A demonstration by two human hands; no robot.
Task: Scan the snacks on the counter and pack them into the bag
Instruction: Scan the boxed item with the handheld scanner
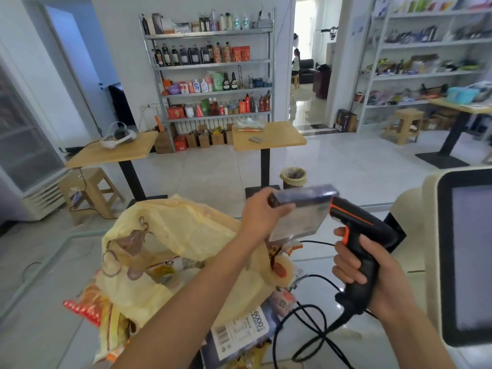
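My left hand (262,211) grips a dark, shiny snack pack (303,213) by its left end and holds it up above the counter. My right hand (364,267) holds a black and orange barcode scanner (359,230) by its handle, with the scanner's head right against the pack's right edge. Below my left arm, a yellow plastic bag (170,235) stands open on the glass counter with a few snack packets inside. More snacks (101,315) lie around the bag at the lower left and bottom centre.
A white checkout screen (466,257) stands at the right. The scanner's black cable (306,328) loops over the counter. Beyond the counter are two wooden tables (269,138), stools, a lined bin (292,177) and stocked shelves (210,75). A person stands far off in the doorway.
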